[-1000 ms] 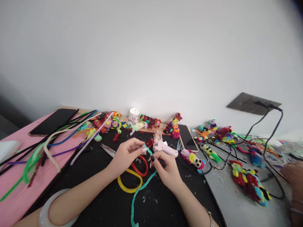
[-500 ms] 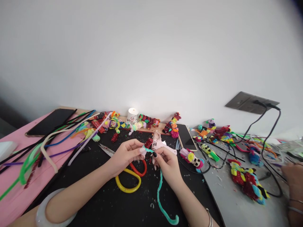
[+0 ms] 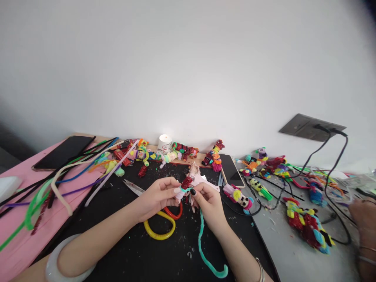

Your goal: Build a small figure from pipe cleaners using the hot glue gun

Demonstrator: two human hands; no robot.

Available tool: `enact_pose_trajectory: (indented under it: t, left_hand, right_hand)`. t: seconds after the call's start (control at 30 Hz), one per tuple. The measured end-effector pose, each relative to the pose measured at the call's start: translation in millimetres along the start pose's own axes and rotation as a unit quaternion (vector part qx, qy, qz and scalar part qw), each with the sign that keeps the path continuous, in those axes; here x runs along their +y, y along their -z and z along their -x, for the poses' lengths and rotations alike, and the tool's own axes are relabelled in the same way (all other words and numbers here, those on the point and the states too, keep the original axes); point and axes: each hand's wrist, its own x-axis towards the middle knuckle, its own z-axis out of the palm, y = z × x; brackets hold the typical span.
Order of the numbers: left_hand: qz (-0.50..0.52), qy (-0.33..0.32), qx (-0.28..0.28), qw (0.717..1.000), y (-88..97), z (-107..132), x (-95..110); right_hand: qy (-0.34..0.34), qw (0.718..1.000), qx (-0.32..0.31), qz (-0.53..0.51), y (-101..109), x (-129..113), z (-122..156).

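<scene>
A small figure of red glittery and pale pipe cleaner [image 3: 186, 183] is pinched in my left hand [image 3: 160, 196]. Across it runs a turquoise pipe cleaner [image 3: 201, 239], gripped between the thumb and fingers of my right hand [image 3: 209, 203]; its long tail dangles below and curls at the tip. Just behind the hands lies a pale pink hot glue gun [image 3: 202, 180], partly covered by them. Scissors with one yellow and one red handle [image 3: 160, 231] rest on the black mat under my left hand, which hides part of them.
Pipe cleaners [image 3: 38, 203] and a phone [image 3: 63, 152] lie on the pink surface at left. Finished figures, a paper cup [image 3: 164, 143] and a second phone [image 3: 231, 169] line the back. Black cables [image 3: 326, 184] hang from a wall socket [image 3: 311, 127]. Another person's hand [image 3: 364, 215] shows at far right.
The red part of the figure has come into fuller view between my hands, with the turquoise strand now lying across it. The strand's hanging tail has swung slightly right.
</scene>
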Motion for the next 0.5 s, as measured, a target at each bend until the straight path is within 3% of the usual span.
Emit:
enact_pose_trajectory:
  t: [0.5]
  left_hand:
    - [0.012, 0.012, -0.003, 1.000, 0.8, -0.7, -1.5]
  right_hand:
    - [-0.046, 0.995, -0.022, -0.087, -0.5, 7.2, -0.7]
